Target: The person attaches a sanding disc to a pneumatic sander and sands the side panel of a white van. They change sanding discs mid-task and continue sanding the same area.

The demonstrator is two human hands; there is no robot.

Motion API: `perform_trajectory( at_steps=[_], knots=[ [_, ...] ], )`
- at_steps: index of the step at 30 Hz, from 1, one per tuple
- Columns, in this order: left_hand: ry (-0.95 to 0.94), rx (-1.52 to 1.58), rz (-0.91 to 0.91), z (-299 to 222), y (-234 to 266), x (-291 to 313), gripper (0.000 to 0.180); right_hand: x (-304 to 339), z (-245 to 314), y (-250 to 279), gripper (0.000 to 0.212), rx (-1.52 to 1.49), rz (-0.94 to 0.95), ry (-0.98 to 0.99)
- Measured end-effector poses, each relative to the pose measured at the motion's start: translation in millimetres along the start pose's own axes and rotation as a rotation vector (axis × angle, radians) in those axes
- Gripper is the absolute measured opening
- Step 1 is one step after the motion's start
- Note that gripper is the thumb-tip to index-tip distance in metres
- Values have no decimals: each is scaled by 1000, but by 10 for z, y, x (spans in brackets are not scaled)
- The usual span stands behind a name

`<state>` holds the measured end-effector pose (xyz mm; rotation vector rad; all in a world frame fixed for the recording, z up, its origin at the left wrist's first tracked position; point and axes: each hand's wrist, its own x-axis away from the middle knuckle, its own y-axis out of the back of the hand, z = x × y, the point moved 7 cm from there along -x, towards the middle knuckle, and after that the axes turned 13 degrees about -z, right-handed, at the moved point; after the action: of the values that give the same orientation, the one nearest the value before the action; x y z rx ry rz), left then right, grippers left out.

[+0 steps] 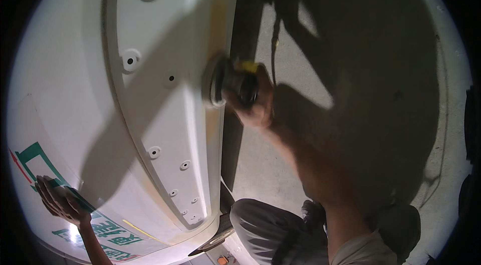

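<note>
A large white vehicle panel (pixel 75 79) fills the left side, with a recessed strip (pixel 160 109) along it that has several round holes. My right hand (pixel 258 109) is closed round a dark power sander (pixel 240 84) with a yellow part on its top. The sander's round pad is against the panel's right edge, where a tan worn band (pixel 216 19) shows; hand and tool are blurred. At the lower left, my left hand (pixel 61 202) lies flat with its fingers stretched out, on the panel's green lettering (pixel 42 165).
Grey concrete floor (pixel 260 165) lies right of the panel, largely in shadow. A dark hose or cord (pixel 274 54) runs up from beside the sander. My bent knee (pixel 268 227) is close to the panel's lower right end. A small orange item (pixel 222 260) is at the bottom.
</note>
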<state>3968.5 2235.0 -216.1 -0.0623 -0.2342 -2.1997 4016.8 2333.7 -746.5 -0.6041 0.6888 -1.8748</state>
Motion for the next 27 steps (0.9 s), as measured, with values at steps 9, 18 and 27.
perform_trajectory(
  at_steps=[9, 18, 27],
  knots=[
    [40, -24, 26, 61, -12, 77, 67, -194, -46, -47, 56, 35, 45, -147],
    [41, -42, 55, 87, -9, 105, 65, -1100, -161, -203, 55, -61, 52, -367],
    [97, -17, 94, 91, -13, 149, 64, -927, 114, -195, 53, -7, 25, -227]
  ],
)
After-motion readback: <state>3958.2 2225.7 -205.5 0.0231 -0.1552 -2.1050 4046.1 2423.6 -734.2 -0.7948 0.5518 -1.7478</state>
